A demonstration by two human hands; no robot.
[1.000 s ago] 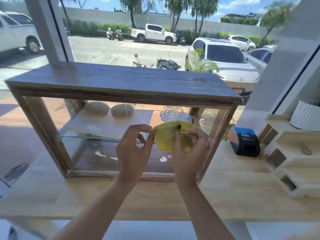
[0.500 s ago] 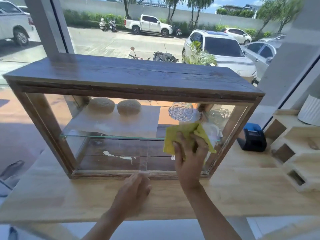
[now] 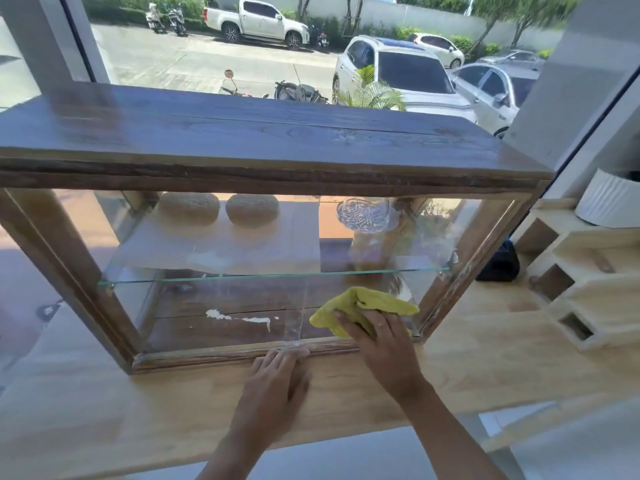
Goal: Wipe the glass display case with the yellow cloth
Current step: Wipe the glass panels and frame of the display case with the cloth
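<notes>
Two hands working: your right [image 3: 381,336] is pressing the cloth [image 3: 360,306] flat-fingered, left [image 3: 277,379] relaxed on the bench [image 3: 485,358]; pressing hard is probably risking the loose-looking pane [image 3: 363,258].

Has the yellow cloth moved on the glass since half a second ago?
Yes. The yellow cloth has gone down: it was level with the glass shelf, and it is now below it, near the case's bottom rail.

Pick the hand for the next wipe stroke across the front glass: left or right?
Right. The right hand already presses the crumpled yellow cloth against the wood-framed glass display case, low on its right pane. The left hand rests on the pale wooden counter, empty.
</notes>
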